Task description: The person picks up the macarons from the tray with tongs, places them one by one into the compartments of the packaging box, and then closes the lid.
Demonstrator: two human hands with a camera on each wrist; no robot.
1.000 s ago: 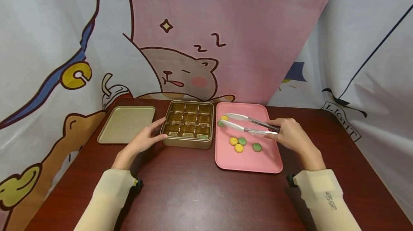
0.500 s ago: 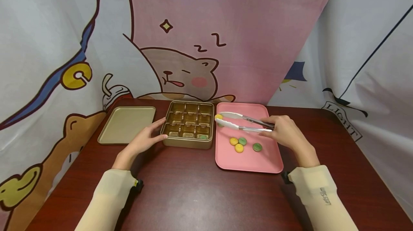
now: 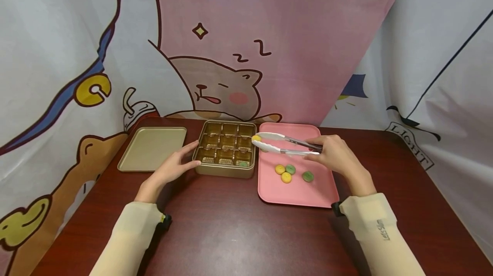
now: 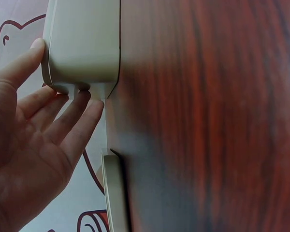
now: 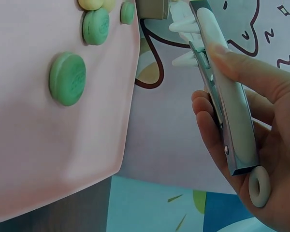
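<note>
My right hand [image 3: 334, 156] grips a pair of metal tongs [image 3: 296, 142] with white tips. Pinched at their tips is a yellow macaron [image 3: 256, 138], held over the right rim of a gold box [image 3: 225, 170]. A gold insert with square compartments fills the box, and a green macaron [image 3: 243, 164] sits in its front right compartment. The fingertips of my left hand [image 3: 169, 167] touch the box's left side, with the thumb at its near left corner. Green macarons [image 5: 67, 79] and yellow macarons [image 3: 286, 177] lie on a pink tray [image 3: 300, 194]; one green piece there is mostly behind the tongs.
A flat gold lid [image 3: 152, 148] lies left of the box on the dark wooden table [image 3: 231, 229]. Close against the box's right side stands the pink tray. Behind everything hangs a printed cloth [image 3: 308, 32].
My right hand has carried the tongs and the yellow macaron leftward, from over the tray to the box's right rim. The left hand keeps its place at the box.
</note>
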